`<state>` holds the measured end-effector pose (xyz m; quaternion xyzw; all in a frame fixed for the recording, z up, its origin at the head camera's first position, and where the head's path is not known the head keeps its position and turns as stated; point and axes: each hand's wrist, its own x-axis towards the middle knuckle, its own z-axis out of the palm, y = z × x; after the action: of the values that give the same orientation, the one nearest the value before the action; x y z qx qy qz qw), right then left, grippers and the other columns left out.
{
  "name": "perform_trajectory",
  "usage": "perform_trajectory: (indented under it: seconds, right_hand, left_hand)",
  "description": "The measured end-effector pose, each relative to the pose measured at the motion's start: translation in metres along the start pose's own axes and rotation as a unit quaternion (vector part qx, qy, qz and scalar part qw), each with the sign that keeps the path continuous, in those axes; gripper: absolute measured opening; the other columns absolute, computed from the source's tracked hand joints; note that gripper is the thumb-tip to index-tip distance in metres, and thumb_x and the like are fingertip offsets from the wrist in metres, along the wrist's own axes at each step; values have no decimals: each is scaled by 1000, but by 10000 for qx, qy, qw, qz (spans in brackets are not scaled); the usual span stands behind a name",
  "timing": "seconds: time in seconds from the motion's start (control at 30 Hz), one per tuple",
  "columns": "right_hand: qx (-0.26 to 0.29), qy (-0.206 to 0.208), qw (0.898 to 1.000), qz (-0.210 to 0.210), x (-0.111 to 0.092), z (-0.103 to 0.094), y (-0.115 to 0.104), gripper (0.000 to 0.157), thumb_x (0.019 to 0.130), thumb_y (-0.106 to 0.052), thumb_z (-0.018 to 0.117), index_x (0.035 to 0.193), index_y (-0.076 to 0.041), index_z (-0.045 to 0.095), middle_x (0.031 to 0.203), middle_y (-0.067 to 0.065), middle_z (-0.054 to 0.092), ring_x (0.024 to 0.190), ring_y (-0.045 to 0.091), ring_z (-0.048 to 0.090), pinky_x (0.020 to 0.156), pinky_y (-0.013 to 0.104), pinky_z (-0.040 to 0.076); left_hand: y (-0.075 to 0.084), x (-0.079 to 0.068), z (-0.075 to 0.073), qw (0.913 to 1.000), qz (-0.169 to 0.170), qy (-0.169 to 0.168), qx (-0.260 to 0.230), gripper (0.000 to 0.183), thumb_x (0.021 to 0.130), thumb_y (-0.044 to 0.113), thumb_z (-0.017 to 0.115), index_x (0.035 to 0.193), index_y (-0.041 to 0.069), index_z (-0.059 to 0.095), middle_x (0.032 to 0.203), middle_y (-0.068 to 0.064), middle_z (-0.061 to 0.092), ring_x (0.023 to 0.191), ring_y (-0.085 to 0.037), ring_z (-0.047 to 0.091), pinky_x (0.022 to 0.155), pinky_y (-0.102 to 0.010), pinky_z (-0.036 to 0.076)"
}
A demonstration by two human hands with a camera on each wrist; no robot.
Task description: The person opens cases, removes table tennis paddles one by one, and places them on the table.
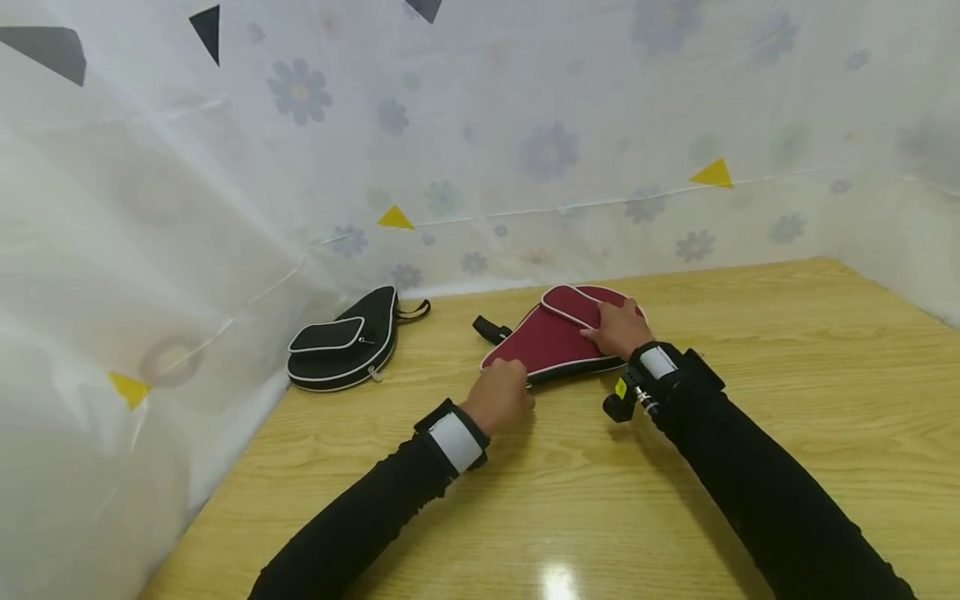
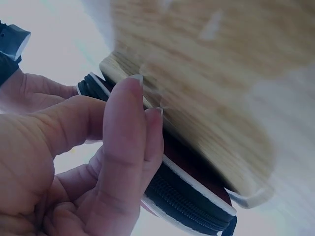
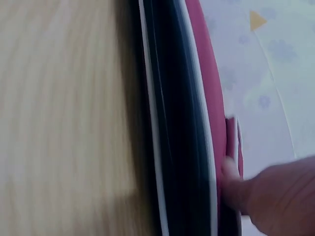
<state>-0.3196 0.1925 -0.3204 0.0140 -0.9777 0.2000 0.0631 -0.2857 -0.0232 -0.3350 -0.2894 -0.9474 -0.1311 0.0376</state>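
A dark red table tennis paddle case [image 1: 547, 337] with white piping and a black zippered side lies on the table, its black strap [image 1: 491, 330] pointing left. My left hand [image 1: 498, 396] is at its near left edge, fingers curled. In the left wrist view the thumb and fingertips of that hand [image 2: 118, 147] come together beside the black zipper [image 2: 182, 196]; what they pinch is hidden. My right hand [image 1: 621, 329] holds the right end of the case from above, at the pocket. The right wrist view shows its thumb [image 3: 236, 189] against the pocket edge.
A black paddle case [image 1: 337, 346] with white piping, a front pocket and a wrist loop lies at the left rear of the table. Around the wooden table [image 1: 787, 400] hangs pale flowered sheeting [image 1: 487, 125] with yellow and dark triangles.
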Motion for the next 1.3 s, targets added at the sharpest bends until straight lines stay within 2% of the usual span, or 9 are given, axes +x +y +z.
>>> perform_trajectory:
  seconds: [0.13, 0.23, 0.37, 0.53, 0.63, 0.8, 1.0, 1.13, 1.3]
  right_hand:
    - [29, 139, 9948, 1012, -7, 12, -23, 75, 102, -36, 57, 145, 19, 31, 140, 51, 27, 132, 63, 31, 107, 65, 34]
    - [123, 159, 9904, 1366, -10, 23, -47, 92, 98, -48, 59, 153, 14, 18, 148, 50, 13, 134, 66, 25, 109, 69, 28]
    - [374, -70, 9932, 1101, -16, 30, -77, 100, 94, -55, 61, 154, 12, 18, 151, 50, 3, 134, 75, 14, 108, 77, 19]
    - [559, -440, 9940, 831, -19, 30, -92, 95, 98, -53, 56, 151, 18, 23, 150, 53, -5, 129, 80, -3, 105, 82, 8]
    - [535, -588, 9929, 886, -19, 28, -94, 93, 99, -53, 53, 152, 16, 23, 150, 52, -8, 129, 80, -6, 105, 82, 6]
    - [578, -551, 9893, 1224, -16, 32, -94, 93, 99, -51, 55, 155, 14, 18, 153, 48, -11, 133, 75, -9, 108, 79, 3]
    - [585, -443, 9898, 1224, -14, 34, -91, 94, 99, -50, 57, 154, 16, 18, 154, 47, -9, 133, 75, -8, 109, 78, 5]
    - [546, -486, 9911, 1114, -10, 36, -87, 94, 98, -50, 58, 154, 15, 19, 154, 48, -8, 133, 76, -7, 108, 79, 5]
    - [557, -590, 9924, 922, -7, 35, -79, 93, 97, -49, 59, 152, 16, 22, 155, 47, -7, 134, 76, -8, 109, 78, 3]
  left_hand:
    - [1, -1, 0, 10000, -13, -65, 28, 30, 87, 4, 75, 61, 7, 59, 55, 6, 36, 50, -10, 36, 44, -23, 29]
    - [1, -2, 1, 10000, -7, -65, 75, 18, 87, 6, 76, 71, 3, 68, 56, 5, 43, 51, -9, 40, 46, -22, 33]
    - [0, -2, 0, 10000, -35, 17, 84, 11, 88, 9, 77, 88, -1, 73, 62, 2, 52, 54, -11, 45, 50, -23, 37]
    - [-1, -3, -3, 10000, 45, 68, 30, 16, 89, 9, 77, 100, -2, 73, 72, -3, 62, 60, -12, 52, 55, -24, 42]
    - [1, -5, -4, 9999, 90, 101, -8, 18, 89, 10, 77, 103, -2, 73, 81, -7, 69, 65, -13, 57, 60, -25, 47]
    - [4, -5, -4, 9999, 130, 111, -17, 20, 90, 11, 77, 106, -1, 74, 89, -10, 73, 71, -13, 62, 66, -28, 53]
    - [6, -3, -3, 9999, 131, 65, 91, 15, 90, 9, 76, 101, -1, 74, 81, -7, 70, 65, -12, 57, 60, -26, 48]
    - [7, -4, -4, 9999, 95, -38, 38, 11, 89, 7, 76, 95, -2, 74, 70, -3, 62, 59, -12, 49, 54, -25, 40]
    - [6, -6, -3, 9997, 193, -4, 167, 9, 88, 7, 76, 89, -2, 73, 66, -1, 60, 56, -9, 46, 53, -24, 38]
